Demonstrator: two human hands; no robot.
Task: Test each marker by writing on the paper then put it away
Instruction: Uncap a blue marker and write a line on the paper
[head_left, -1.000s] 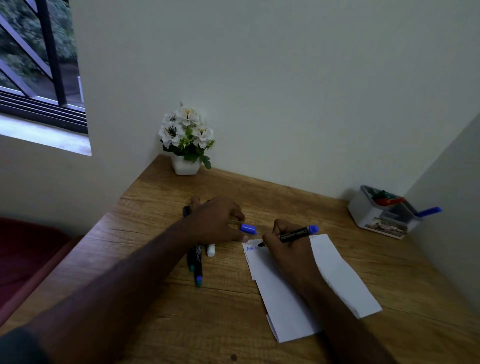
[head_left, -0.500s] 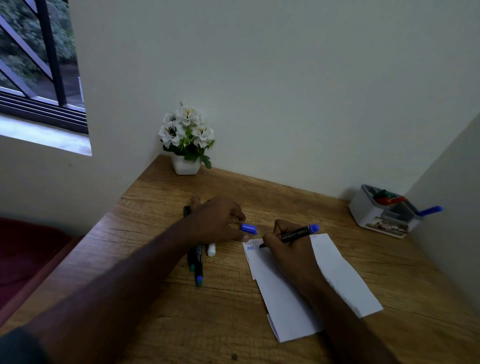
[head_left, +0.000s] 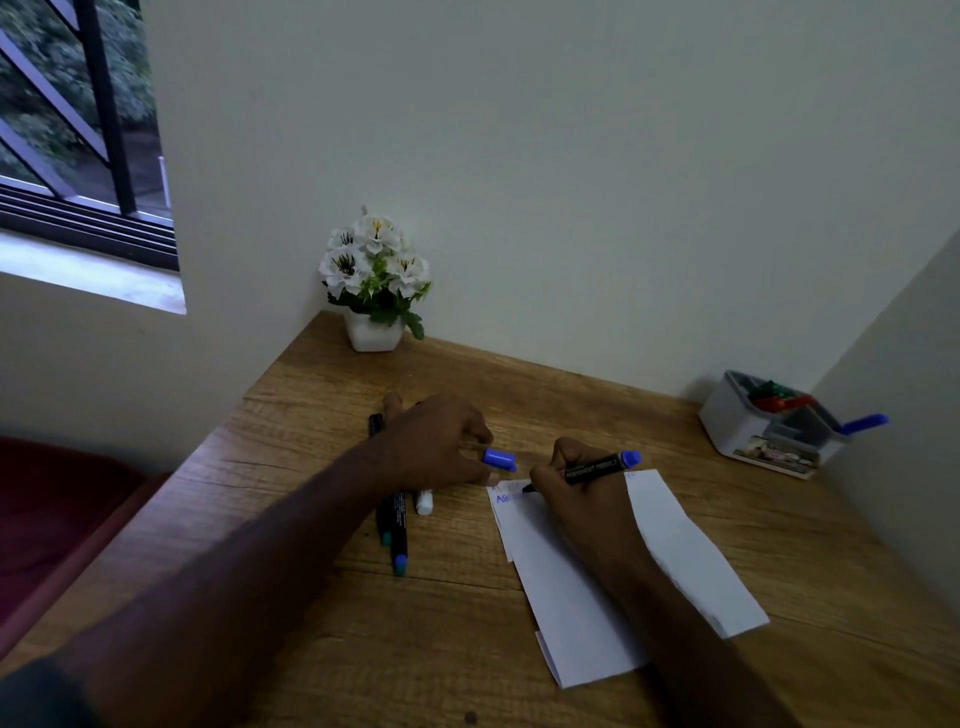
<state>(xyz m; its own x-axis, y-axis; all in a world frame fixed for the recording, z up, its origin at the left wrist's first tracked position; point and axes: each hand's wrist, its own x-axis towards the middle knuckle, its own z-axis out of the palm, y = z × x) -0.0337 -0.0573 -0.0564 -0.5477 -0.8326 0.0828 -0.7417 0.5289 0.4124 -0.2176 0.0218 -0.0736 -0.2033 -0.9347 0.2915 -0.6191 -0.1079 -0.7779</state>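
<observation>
Left of centre, spare markers (head_left: 397, 525) lie under my left hand (head_left: 436, 441), which pinches the blue cap (head_left: 500, 459). At centre my right hand (head_left: 582, 499) grips the blue marker (head_left: 597, 466) mid-barrel, tip on the paper (head_left: 582, 608) — light, stiff, smooth plastic. Open desk (head_left: 779, 525) leads to the organizer (head_left: 769, 431), right edge — nothing blocks the way

Marker barrel (head_left: 595, 469): white print read "PERMANENT MARKER". Paper (head_left: 675, 545): blue handwriting near top edge, approx "Abc", rest illegible. Organizer (head_left: 769, 452) front label too small to read.
</observation>
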